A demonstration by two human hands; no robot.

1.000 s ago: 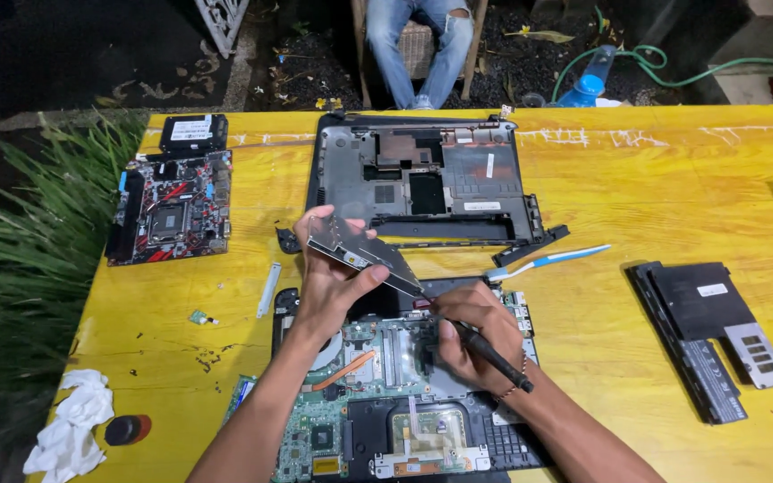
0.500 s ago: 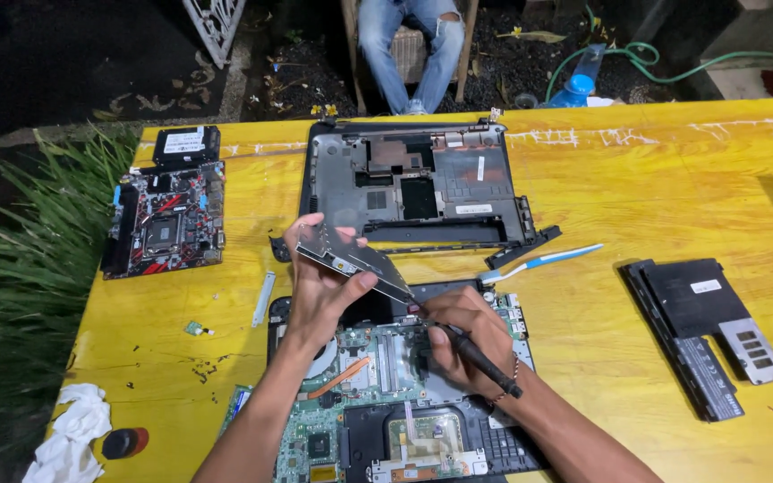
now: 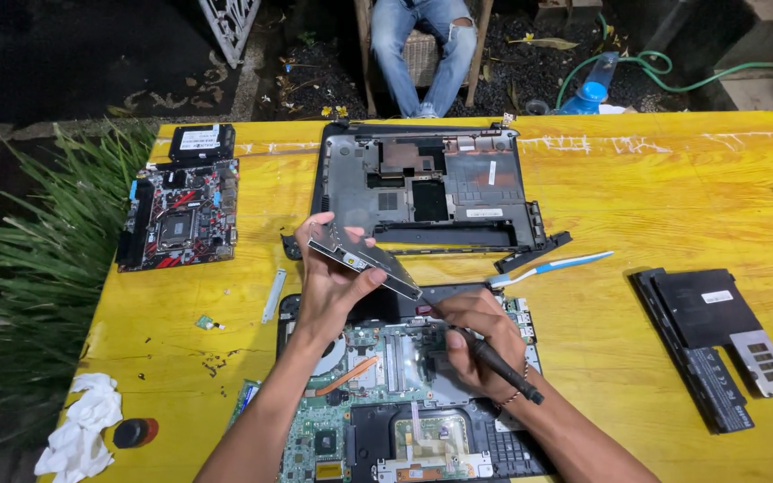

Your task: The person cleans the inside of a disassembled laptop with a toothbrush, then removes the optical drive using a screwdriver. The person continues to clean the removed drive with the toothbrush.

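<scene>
Two hands work over the opened laptop board (image 3: 386, 402) on the yellow desk (image 3: 673, 197). Left hand (image 3: 337, 273) is clamped on a slim drive (image 3: 364, 258), lifted clear above the board. Right hand (image 3: 476, 344) grips a screwdriver (image 3: 489, 358), tip near the drive's end. Bottom cover (image 3: 431, 183) and battery (image 3: 704, 349) already lie apart; the board remains seated.

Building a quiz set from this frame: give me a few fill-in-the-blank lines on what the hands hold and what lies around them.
1. The left hand lifts a flat grey drive above the open ____.
2. The right hand grips a black ____.
3. A red-and-black circuit board lies on the ____ table.
4. A white crumpled cloth lies beside a small black-and-____ cap.

Missing words: laptop; screwdriver; yellow; red
</scene>
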